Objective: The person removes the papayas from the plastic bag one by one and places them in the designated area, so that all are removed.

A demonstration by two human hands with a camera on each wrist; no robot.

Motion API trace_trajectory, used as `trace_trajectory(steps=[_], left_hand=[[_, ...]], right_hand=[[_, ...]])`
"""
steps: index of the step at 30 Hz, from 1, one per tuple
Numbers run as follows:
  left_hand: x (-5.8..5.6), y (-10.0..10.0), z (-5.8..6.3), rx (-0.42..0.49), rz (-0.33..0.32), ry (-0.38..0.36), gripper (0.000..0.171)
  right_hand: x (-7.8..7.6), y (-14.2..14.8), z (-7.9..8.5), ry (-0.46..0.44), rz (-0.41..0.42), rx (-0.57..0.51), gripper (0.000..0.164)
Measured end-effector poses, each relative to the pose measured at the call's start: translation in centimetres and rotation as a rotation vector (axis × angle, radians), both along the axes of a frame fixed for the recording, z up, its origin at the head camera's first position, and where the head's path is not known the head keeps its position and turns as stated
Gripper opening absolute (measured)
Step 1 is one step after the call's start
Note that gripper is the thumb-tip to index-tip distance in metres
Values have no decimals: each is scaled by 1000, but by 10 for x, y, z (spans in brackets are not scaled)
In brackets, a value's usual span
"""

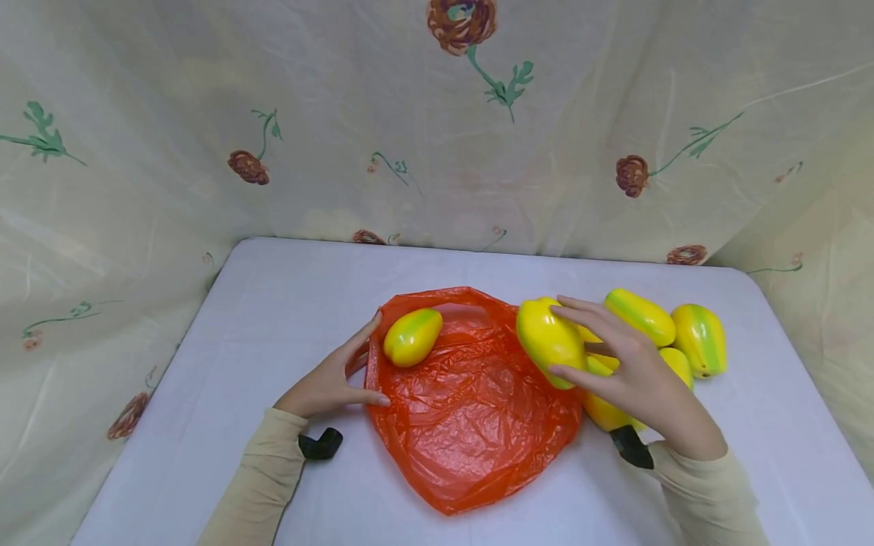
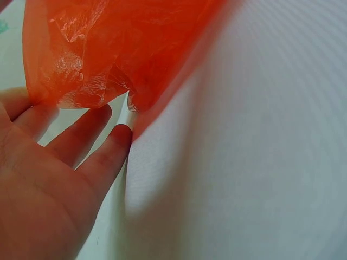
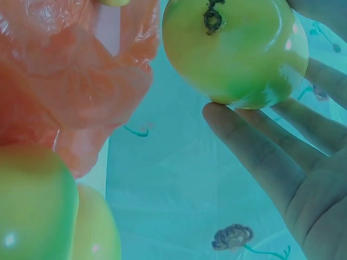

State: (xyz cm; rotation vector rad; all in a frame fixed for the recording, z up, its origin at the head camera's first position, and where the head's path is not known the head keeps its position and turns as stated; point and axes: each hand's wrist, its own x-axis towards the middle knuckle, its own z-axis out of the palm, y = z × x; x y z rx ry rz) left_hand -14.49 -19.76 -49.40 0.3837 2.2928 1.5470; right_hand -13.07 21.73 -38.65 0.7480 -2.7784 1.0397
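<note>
My right hand [image 1: 631, 371] grips a yellow-green papaya [image 1: 549, 341] between thumb and fingers, above the right rim of a red plastic bag [image 1: 471, 425]. The dark stem end of this papaya [image 3: 238, 49] faces the right wrist camera. At the bag's left rim, my left hand [image 1: 334, 375] holds the edge, its thumb lapping over the plastic. Seen from the left wrist, the fingers [image 2: 103, 157] reach up along the bag's edge [image 2: 76, 59]. Another papaya [image 1: 413, 337] lies inside the bag at the upper left.
Several more papayas [image 1: 698, 341] are grouped on the table right of the bag, partly hidden behind my right hand. A white cloth covers the table [image 1: 287, 303]. Behind it hangs a flower-patterned curtain [image 1: 328, 91].
</note>
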Motion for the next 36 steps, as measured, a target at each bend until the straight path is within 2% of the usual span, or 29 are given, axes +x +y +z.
trace_trajectory(steps=[16,36], left_hand=[[1,1,1,0,19,-22,117],[1,1,1,-2,20,-31,117]], right_hand=[[10,20,4,36,-51,40,76],[22,48,1,46,-74,3,82]])
